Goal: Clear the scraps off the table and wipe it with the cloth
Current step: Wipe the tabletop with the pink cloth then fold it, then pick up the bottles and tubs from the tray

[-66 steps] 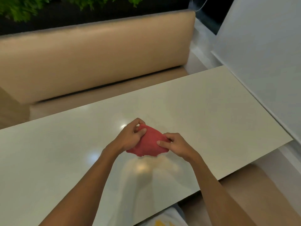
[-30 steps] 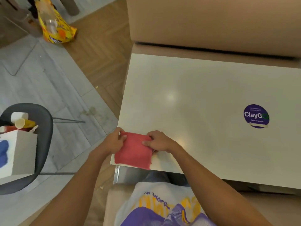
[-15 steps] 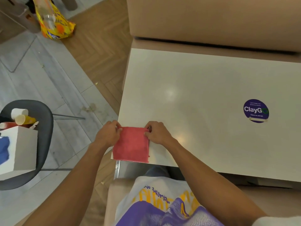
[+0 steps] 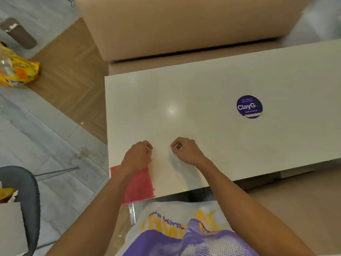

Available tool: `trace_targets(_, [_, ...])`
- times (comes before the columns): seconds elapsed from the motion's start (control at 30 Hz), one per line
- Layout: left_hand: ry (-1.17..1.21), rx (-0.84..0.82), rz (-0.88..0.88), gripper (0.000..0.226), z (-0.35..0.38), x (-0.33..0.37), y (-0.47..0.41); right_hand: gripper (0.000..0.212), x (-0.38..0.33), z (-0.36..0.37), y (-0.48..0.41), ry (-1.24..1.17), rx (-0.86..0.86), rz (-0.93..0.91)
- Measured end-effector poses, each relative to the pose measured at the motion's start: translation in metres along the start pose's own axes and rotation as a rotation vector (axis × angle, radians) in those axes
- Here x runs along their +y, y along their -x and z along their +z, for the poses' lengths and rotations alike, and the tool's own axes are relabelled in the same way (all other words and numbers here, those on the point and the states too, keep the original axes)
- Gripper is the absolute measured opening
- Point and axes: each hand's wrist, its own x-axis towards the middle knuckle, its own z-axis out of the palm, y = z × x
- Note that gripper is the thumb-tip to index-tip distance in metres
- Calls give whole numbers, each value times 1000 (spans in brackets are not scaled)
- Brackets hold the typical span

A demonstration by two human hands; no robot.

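Note:
A folded red cloth (image 4: pixel 138 185) lies flat on the near left corner of the white table (image 4: pixel 203 85). My left forearm crosses over it. My left hand (image 4: pixel 138 156) is just beyond the cloth's far edge, fingers curled in, holding nothing. My right hand (image 4: pixel 185 150) hovers to its right over bare tabletop, also curled with nothing in it. No scraps show on the tabletop.
A round purple sticker (image 4: pixel 249 106) sits on the table's right half. A tan bench (image 4: pixel 175 24) runs behind the table. On the left, a grey chair (image 4: pixel 27 189) holds a white box (image 4: pixel 11 228) and cups. A yellow bag (image 4: pixel 17 72) lies on the floor.
Both hands folded the cloth, laid it on the near left corner and let go. They have now moved away from it toward the table's middle.

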Motion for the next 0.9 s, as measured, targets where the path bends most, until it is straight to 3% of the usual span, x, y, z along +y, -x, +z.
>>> trace_targets(0.2, [-118, -171, 248, 18, 37, 104, -43, 13, 68, -56, 45, -175, 214, 139])
trace_targets(0.5, [-188, -371, 477, 16, 96, 241, -55, 19, 166, -122, 123, -403, 461, 357])
trace_targets(0.9, [-177, -524, 717, 15, 148, 366, -41, 13, 239, -177, 215, -548, 823, 491])
